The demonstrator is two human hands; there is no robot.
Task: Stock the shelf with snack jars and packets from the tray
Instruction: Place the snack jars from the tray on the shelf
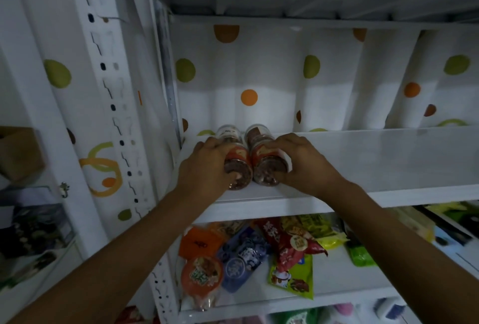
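Below the hands, on the lower shelf, loose packets are seen lying in a heap. The tray is not in view.

The left hand is curled round the left jar, with the fingers wrapped over its upper body and the thumb pressed near the base. The right hand is closed in the same way on the right jar. The two jars are held side by side, touching or nearly so, between the hands, at the front edge of the shelf. Whether their bases are fully set down cannot be told.

Just beyond the fingertips, a left rear jar and a right rear jar are placed, one directly behind each held jar. Beyond these, a spotted cloth is hung across the back.

Handling, as judged: the jars are clear-walled, rigid and filled with dark contents, so a moderate weight is expected for their size. The walls are smooth and are likely to slip; the banded label is judged the better surface for a hold. Glass or plastic cannot be determined, so the jars are best treated as breakable and knocks against the rear pair are to be avoided. A wrap round the body with the thumb low, as seen, is considered sound; a hold by the lid alone is not advised.
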